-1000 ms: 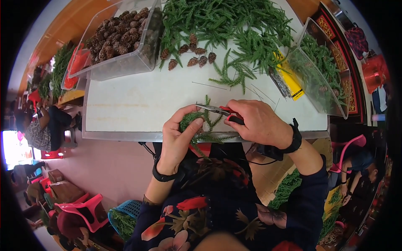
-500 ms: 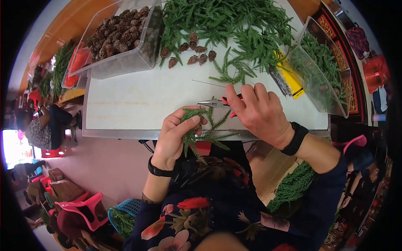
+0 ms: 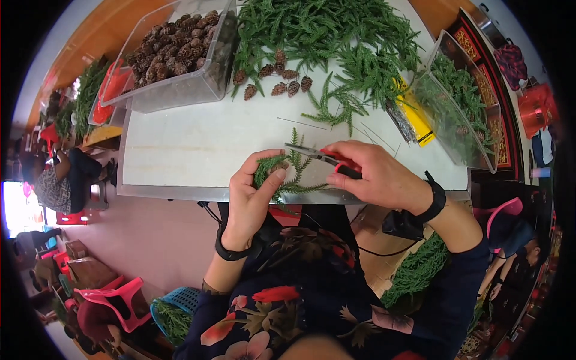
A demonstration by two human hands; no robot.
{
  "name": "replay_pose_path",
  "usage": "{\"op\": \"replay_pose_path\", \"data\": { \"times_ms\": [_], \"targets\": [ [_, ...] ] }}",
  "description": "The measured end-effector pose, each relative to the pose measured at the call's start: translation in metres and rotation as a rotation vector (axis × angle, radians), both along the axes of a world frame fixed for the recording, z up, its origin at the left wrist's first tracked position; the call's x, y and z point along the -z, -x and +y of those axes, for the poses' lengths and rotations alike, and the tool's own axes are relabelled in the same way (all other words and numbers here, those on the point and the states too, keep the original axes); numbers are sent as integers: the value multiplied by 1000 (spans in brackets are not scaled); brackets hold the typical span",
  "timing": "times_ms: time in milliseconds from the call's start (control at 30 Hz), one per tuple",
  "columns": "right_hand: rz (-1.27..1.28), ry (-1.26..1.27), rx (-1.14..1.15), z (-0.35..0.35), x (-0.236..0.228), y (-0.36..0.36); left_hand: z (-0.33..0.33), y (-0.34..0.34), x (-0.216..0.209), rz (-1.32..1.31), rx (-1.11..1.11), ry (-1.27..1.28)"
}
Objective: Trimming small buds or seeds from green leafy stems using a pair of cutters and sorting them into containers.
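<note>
Our left hand (image 3: 249,192) is closed on a bushy green sprig of needle-leaved foliage (image 3: 296,175), pinching it between thumb and fingers at the near edge of a white, flat-topped surface (image 3: 198,141) with a grey metal rim. We record one stem of the sprig standing upward beyond the fingertips and others spreading to the right and toward the body. Our right hand (image 3: 381,174) grips a pair of long-nosed pliers (image 3: 326,158) with grey metal jaws and red-and-black handles; the jaws point left and lie across the upright stem. We cannot tell whether they touch it. Each wrist carries a black band.

Beyond the hands, we note several thin dark wires (image 3: 302,123) lying loose on the surface, and a green sprig bent into a ring shape (image 3: 327,116) just past them. A cluster of loose brown cones (image 3: 278,89) lies near the foot of a large heap of loose green foliage (image 3: 330,30). At the far left stands a clear plastic tub (image 3: 180,99) filled with brown cones. To the right, a yellow flat packet (image 3: 422,126) lies beside a bundle of dark, thin strands (image 3: 401,120), and next to these we find a second clear plastic container (image 3: 445,133), tilted in view, holding more green foliage.
</note>
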State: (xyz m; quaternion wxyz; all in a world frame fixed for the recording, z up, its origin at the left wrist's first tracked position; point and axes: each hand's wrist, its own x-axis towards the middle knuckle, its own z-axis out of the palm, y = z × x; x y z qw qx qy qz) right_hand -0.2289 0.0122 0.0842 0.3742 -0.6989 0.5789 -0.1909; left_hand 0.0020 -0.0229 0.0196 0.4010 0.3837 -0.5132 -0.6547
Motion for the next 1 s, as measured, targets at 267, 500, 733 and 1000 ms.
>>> {"op": "replay_pose_path", "data": {
  "times_ms": [267, 500, 733, 1000],
  "targets": [
    [-21, -286, -81, -6, -5, -4, 5, -2, -2, -19, 29, 9],
    [-60, -351, -121, -3, 1, -1, 6, -3, 0, 103, 63, -152],
    [-110, -386, -149, -1, 0, -1, 7, -3, 3, 149, 84, -176],
    [45, -173, -143, 5, 13, -3, 8, -3, 7, 131, 67, -219]
  ]
}}
